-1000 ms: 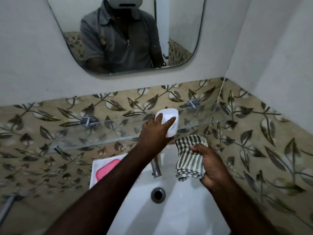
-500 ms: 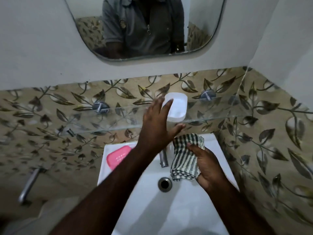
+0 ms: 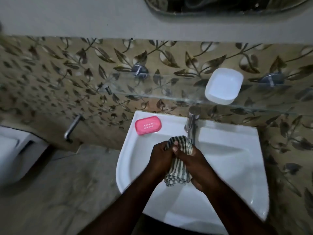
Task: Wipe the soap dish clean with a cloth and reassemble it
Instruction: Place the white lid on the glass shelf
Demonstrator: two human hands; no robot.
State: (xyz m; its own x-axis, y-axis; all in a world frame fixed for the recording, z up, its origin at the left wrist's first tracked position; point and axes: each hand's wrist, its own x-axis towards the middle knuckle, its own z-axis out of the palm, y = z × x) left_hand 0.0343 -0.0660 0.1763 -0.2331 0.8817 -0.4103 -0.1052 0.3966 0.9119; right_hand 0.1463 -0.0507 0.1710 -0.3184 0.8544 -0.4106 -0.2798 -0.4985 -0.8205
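The white soap dish base (image 3: 223, 86) sits alone on the glass shelf (image 3: 152, 97) above the basin, its hollow side up. The pink slotted dish insert (image 3: 148, 125) lies on the basin's back left corner. Both my hands are over the bowl, pressed around a striped green-and-white cloth (image 3: 179, 165). My left hand (image 3: 160, 158) grips the cloth's left side and my right hand (image 3: 194, 165) grips its right side. The cloth's middle is hidden between my palms.
A white basin (image 3: 237, 158) fills the centre, with a chrome tap (image 3: 192, 122) at its back just beyond the cloth. A second tap (image 3: 72, 128) sticks out of the leaf-patterned wall at left. A white toilet (image 3: 15, 150) stands far left. A mirror edge (image 3: 220, 9) is overhead.
My left hand let go of the white dish base on the shelf and came down to join the right hand on the cloth. The view tilted down toward the basin.
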